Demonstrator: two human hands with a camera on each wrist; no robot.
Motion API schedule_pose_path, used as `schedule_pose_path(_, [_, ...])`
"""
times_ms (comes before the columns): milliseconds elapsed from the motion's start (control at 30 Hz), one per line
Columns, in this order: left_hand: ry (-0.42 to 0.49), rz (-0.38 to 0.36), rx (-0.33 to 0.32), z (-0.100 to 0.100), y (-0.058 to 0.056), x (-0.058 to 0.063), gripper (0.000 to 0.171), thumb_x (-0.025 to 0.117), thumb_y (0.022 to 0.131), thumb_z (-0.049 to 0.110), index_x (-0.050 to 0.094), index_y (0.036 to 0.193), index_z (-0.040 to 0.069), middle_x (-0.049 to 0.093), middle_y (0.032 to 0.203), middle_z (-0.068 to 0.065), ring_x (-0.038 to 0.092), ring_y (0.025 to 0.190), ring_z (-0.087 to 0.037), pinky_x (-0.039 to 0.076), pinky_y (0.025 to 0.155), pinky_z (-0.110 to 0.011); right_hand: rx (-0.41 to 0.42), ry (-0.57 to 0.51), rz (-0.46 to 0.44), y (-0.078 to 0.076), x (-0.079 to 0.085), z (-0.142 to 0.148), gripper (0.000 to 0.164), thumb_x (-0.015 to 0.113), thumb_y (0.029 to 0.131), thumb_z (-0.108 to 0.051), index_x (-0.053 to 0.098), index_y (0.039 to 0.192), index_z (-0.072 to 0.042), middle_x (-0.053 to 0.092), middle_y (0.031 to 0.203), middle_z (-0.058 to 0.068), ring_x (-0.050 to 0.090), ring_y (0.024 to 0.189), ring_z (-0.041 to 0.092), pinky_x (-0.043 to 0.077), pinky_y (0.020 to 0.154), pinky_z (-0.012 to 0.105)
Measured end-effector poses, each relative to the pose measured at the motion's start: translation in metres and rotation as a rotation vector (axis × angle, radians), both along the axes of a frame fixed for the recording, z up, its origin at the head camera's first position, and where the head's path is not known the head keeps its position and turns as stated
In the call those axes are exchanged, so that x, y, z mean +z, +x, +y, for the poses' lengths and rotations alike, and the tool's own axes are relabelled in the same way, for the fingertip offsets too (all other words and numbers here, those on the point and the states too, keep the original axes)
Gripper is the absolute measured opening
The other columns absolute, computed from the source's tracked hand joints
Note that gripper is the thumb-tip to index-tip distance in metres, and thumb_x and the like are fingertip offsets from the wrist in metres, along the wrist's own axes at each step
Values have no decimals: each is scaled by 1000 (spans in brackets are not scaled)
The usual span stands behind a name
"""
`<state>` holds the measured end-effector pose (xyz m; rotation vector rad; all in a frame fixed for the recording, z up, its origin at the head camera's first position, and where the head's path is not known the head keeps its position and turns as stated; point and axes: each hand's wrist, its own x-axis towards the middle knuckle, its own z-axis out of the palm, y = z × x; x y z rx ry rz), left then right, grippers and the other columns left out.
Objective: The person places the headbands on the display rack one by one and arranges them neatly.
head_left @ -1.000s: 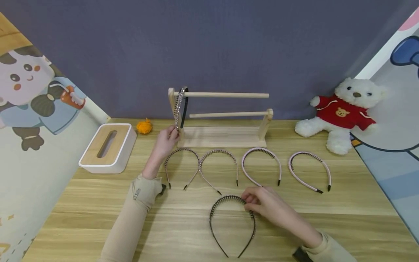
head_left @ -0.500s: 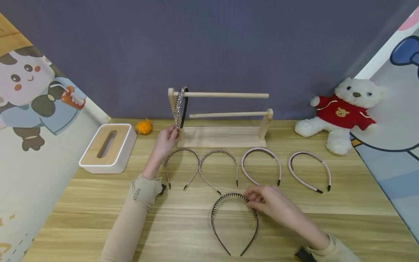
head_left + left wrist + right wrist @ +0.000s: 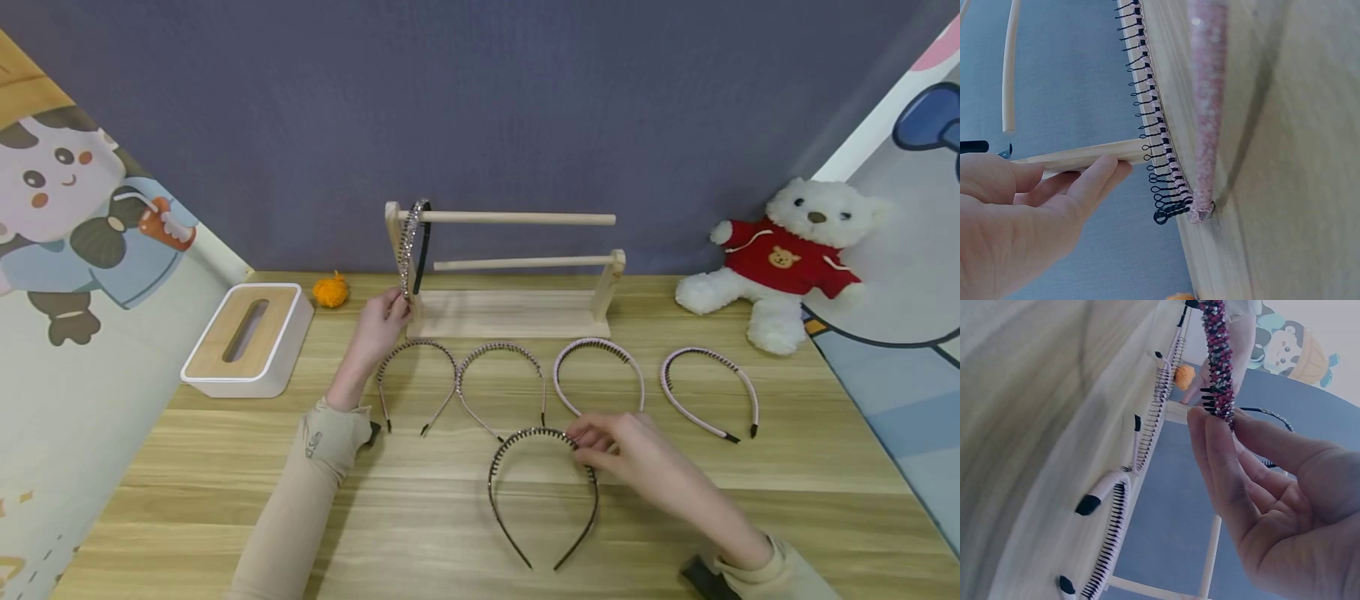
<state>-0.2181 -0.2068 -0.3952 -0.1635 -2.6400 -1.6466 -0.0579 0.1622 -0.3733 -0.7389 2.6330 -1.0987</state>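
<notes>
My right hand point(image 3: 633, 454) pinches a dark beaded headband point(image 3: 491, 487) by the right side of its arch, fingers and thumb meeting on it. In the right wrist view, red and silver beads cover this headband point(image 3: 1219, 356), with dark teeth inside. My left hand point(image 3: 381, 321) grips the left post point(image 3: 1060, 160) of a wooden rack point(image 3: 510, 312) low down. Over the rack's upper rod, at its left end, hangs a glittery headband point(image 3: 408, 242). Several pale headbands lie in a row before the rack, among them a pink one point(image 3: 557, 367) partly hidden by my right hand.
A white tissue box point(image 3: 277, 367) with a wooden lid stands at the left, beside an orange fuzzy ball point(image 3: 331, 291). At the back right sits a white teddy bear point(image 3: 780, 254) in red. A dark wall point(image 3: 510, 100) rises behind the rack.
My right hand has moved away from me and slightly right, carrying the dark beaded headband towards the row of pale headbands. The left hand and the rack have stayed put.
</notes>
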Motion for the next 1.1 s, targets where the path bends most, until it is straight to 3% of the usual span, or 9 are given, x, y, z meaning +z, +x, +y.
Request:
schedule_pose_path(300, [-13,5,5,0,0,0,34,43,117,13,65,126,-12,59,92,-18,43,69,-11,37,59,-20,-30,-14,-8,-5,12,9,17,81,95,-7,76,110,-1,78,99,0,72,87,15,61,75,32])
schedule_pose_path(600, [2,-10,4,0,1,0,35,43,117,13,63,130,-12,58,93,-18,41,67,-10,36,57,-20,-123,-4,80,-11,23,17,17,85,92,-9,78,108,-6,78,93,-3,72,83,13,58,68,28])
schedule_pose_path(867, [19,-17,1,-1,0,-1,37,42,117,14,63,132,-12,58,92,-18,41,66,-8,36,56,-19,-175,-55,63,-18,32,26,19,84,93,-6,77,111,-3,77,98,-1,71,87,16,59,70,28])
schedule_pose_path(1100, [10,-11,3,-1,0,-1,37,41,117,13,61,134,-14,62,102,-26,46,72,-11,39,59,-19,-236,-46,170,-26,50,36,21,86,92,-7,77,111,-4,78,94,-2,71,84,11,58,66,26])
